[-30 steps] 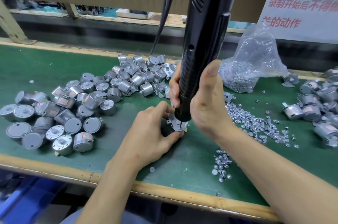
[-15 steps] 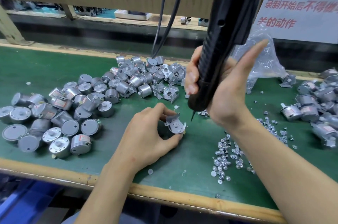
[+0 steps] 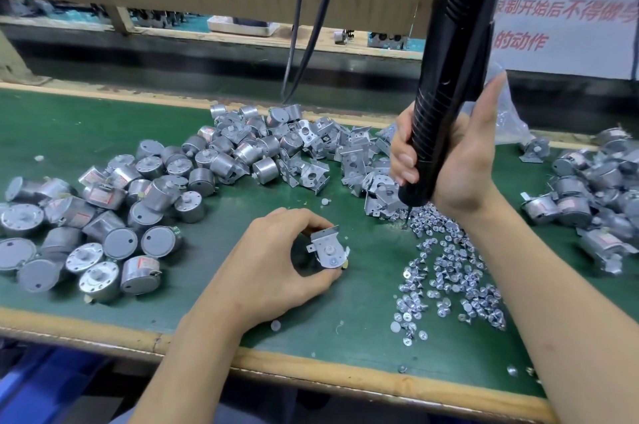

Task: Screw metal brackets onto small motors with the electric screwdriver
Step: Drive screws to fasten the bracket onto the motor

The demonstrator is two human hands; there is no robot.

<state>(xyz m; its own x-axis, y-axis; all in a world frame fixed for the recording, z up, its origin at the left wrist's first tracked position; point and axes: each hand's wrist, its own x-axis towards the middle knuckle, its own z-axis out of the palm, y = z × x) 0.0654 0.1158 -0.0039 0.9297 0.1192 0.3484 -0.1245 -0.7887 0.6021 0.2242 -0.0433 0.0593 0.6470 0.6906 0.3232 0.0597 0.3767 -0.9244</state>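
Pinching one motor (image 3: pixel 313 262) in the left hand (image 3: pixel 273 264), thumb and fingers curled round the can, with a bracket (image 3: pixel 328 243) sitting on its face and pointing up, all of it low on the green bench (image 3: pixel 86 119) near the front middle. Wrapping the right hand (image 3: pixel 460 167) round the black electric screwdriver (image 3: pixel 446 105), fingers closed on the grip and thumb sticking up along the side. Hanging the bit (image 3: pixel 407 216) right at the far edge of the loose screws (image 3: pixel 449 271), maybe touching one, honestly too small to tell. Guessing this is the grab-a-screw step. Doing it well probably meaning coming straight down on a screw lying head up, not raking the bit through the pile, and checking the screw is sitting square on the tip before swinging over. Over on the other side, holding the motor flat and steady, lining a bracket hole up with the hole under it, and tucking fingertips clear of where the bit is landing. Going in upright rather than tilted, so no cross-threading or skating off across the bracket. Ignoring for now the heap of bare motors (image 3: pixel 114 216) on the left, the spare brackets (image 3: pixel 332 154) at the back and the assembled units (image 3: pixel 587 195) off to the right.
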